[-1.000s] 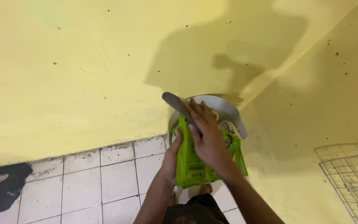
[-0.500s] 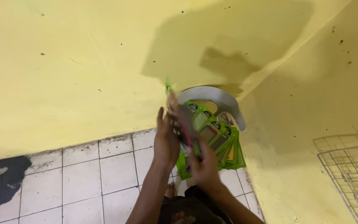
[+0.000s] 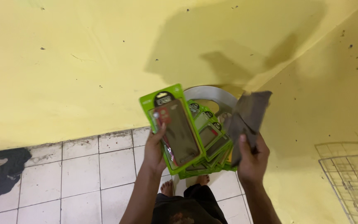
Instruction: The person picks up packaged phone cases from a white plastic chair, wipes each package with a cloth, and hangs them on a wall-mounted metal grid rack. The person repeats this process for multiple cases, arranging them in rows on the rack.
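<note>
Plain back room, yellow walls [image 3: 63, 74], white tiled floor [image 3: 79, 174], wire rack [image 3: 349, 174]

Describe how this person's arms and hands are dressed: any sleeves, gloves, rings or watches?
Both forearms are bare right up to the frame edge, with no sleeves showing. The left hand and right hand wear no gloves, and no ring, watch or wristband can be seen on either. The fingernails look short and unpainted. Below the arms, dark shorts and a bare foot show.

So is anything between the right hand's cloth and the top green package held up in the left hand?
Nothing visible. The grey cloth in the right hand hangs beside the top green package, which the left hand holds.
</note>
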